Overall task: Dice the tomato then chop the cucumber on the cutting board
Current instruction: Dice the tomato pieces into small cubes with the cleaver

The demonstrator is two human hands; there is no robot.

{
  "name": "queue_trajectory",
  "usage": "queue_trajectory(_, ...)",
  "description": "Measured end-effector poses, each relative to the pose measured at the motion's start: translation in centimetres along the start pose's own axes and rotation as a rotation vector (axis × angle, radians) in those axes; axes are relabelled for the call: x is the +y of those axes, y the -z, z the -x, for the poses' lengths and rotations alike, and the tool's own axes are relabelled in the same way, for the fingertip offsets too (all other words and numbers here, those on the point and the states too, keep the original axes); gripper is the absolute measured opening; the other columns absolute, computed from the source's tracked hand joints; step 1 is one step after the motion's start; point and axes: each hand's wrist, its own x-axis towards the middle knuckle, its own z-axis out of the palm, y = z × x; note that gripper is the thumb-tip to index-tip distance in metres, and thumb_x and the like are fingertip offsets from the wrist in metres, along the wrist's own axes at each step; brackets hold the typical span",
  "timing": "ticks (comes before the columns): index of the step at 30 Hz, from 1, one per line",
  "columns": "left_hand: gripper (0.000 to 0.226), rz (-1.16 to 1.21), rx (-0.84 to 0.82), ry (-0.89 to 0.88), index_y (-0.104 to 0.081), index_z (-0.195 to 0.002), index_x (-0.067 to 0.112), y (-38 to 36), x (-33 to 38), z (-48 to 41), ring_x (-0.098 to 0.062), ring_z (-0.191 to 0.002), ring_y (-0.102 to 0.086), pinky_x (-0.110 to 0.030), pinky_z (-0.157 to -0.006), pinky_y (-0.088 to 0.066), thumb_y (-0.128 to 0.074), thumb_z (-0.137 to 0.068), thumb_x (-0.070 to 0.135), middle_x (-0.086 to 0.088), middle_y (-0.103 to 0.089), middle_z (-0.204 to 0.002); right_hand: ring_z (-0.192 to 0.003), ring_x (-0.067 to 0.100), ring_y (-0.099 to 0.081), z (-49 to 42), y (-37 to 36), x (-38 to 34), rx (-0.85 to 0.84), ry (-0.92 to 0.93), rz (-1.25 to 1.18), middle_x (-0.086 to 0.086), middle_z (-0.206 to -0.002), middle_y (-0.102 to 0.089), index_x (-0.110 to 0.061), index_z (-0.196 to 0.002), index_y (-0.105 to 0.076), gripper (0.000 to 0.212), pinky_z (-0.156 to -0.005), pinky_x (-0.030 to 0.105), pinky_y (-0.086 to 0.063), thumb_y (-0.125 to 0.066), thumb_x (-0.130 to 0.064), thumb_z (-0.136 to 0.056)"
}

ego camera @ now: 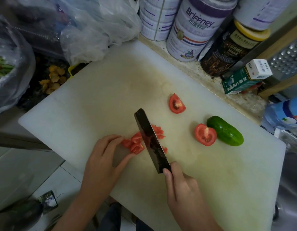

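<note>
The fingers (117, 139) of the left hand (102, 162) curl around the tomato pieces (136, 145) and seem to pin them to the cutting board (94, 105). The right hand (182, 185) grips the knife (151, 140), its blade lying through the pile just right of those fingertips. The tomato half (205, 135) and wedge (177, 104) lie further right, nearer the right hand, the whole cucumber (225, 130) touching the half with its long axis slanting down-right; a tin (194, 27) behind reads "Briffney".
</note>
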Motion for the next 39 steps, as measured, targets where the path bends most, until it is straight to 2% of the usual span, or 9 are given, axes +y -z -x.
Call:
queue_trajectory(5,0.032,0.042,-0.008,0.059,-0.069,-0.107,0.011,0.3,-0.2,-0.2,-0.008,-0.089,-0.059,-0.02,-0.086,-0.048,-0.054,-0.092,0.035,0.003,-0.063,-0.104,-0.035,0.01,-0.022,-0.2,0.0,0.1,-0.003,0.0,-0.005,-0.016,-0.046,-0.018,-0.028,-0.089,-0.037,0.028,-0.033,0.009,-0.01,-0.022,-0.05,-0.098)
queue_trajectory(8,0.017,0.102,-0.004,0.099,-0.07,-0.102,0.014,0.5,0.0,-1.0,0.0,-0.086,-0.058,-0.006,-0.084,-0.044,-0.07,-0.086,0.018,0.009,-0.063,-0.097,-0.034,0.012,-0.026,-0.2,-0.3,0.1,-0.016,0.0,-0.009,-0.014,-0.045,-0.021,-0.029,-0.09,-0.037,0.03,-0.034,0.01,-0.01,-0.021,-0.052,-0.097)
queue_trajectory(11,0.02,0.14,-0.013,0.085,-0.071,-0.098,0.012,0.5,0.0,-1.4,0.007,-0.088,-0.059,0.0,-0.081,-0.042,-0.074,-0.079,0.005,0.008,-0.063,-0.094,-0.035,0.015,-0.032,-0.1,-0.5,-0.1,0.007,0.02,-0.01,-0.015,-0.045,-0.018,-0.028,-0.088,-0.037,0.02,-0.033,0.01,-0.01,-0.029,-0.044,-0.096)
queue_trajectory(14,0.021,0.177,-0.005,0.067,-0.071,-0.097,0.011,0.3,0.1,-1.4,0.001,-0.087,-0.061,-0.005,-0.081,-0.046,-0.075,-0.078,0.002,0.005,-0.065,-0.094,-0.036,0.016,-0.035,-0.1,-0.6,-0.2,0.028,0.033,-0.005,-0.017,-0.047,-0.015,-0.027,-0.087,-0.037,0.014,-0.033,0.015,-0.011,-0.034,-0.038,-0.095)
queue_trajectory(18,0.025,0.214,-0.007,0.027,-0.07,-0.098,0.011,0.0,0.6,-1.3,-0.002,-0.087,-0.061,-0.01,-0.082,-0.049,-0.073,-0.078,-0.004,0.005,-0.064,-0.096,-0.033,0.014,-0.033,-0.1,-0.7,-0.2,0.015,0.012,-0.019,-0.018,-0.046,-0.016,-0.027,-0.088,-0.037,0.014,-0.034,0.008,-0.009,-0.034,-0.038,-0.095)
queue_trajectory(20,0.02,0.193,-0.006,-0.027,-0.069,-0.098,0.01,-0.2,0.5,-1.2,-0.004,-0.086,-0.061,-0.015,-0.08,-0.052,-0.072,-0.081,-0.001,0.004,-0.064,-0.097,-0.031,0.006,-0.022,-0.2,-0.7,-0.2,0.005,0.015,-0.023,-0.017,-0.045,-0.016,-0.027,-0.088,-0.037,0.014,-0.032,0.009,-0.011,-0.033,-0.039,-0.095)
queue_trajectory(23,0.011,0.156,0.013,-0.097,-0.071,-0.094,0.007,-0.5,0.2,-1.0,-0.005,-0.085,-0.06,-0.022,-0.075,-0.052,-0.063,-0.087,0.009,0.002,-0.063,-0.095,-0.031,0.003,-0.02,-0.1,-0.7,-0.2,0.003,0.018,-0.032,-0.016,-0.044,-0.017,-0.028,-0.088,-0.036,0.014,-0.032,0.01,-0.013,-0.032,-0.039,-0.095)
queue_trajectory(31,0.018,0.192,0.013,-0.108,-0.071,-0.097,0.008,-0.8,0.2,-1.1,0.001,-0.088,-0.058,-0.013,-0.081,-0.05,-0.059,-0.088,0.017,0.004,-0.063,-0.097,-0.032,0.001,-0.028,0.1,-0.8,-0.1,0.007,0.027,-0.065,-0.018,-0.044,-0.019,-0.029,-0.088,-0.037,0.013,-0.034,0.008,-0.014,-0.033,-0.04,-0.095)
queue_trajectory(39,0.024,0.235,0.033,-0.028,-0.067,-0.106,0.011,0.0,0.7,-1.3,-0.002,-0.09,-0.06,-0.017,-0.079,-0.051,-0.056,-0.09,0.026,0.007,-0.064,-0.099,-0.035,0.001,-0.031,0.8,-0.5,0.1,0.016,0.051,-0.098,-0.016,-0.045,-0.021,-0.034,-0.085,-0.034,0.011,-0.039,0.008,-0.014,-0.033,-0.04,-0.095)
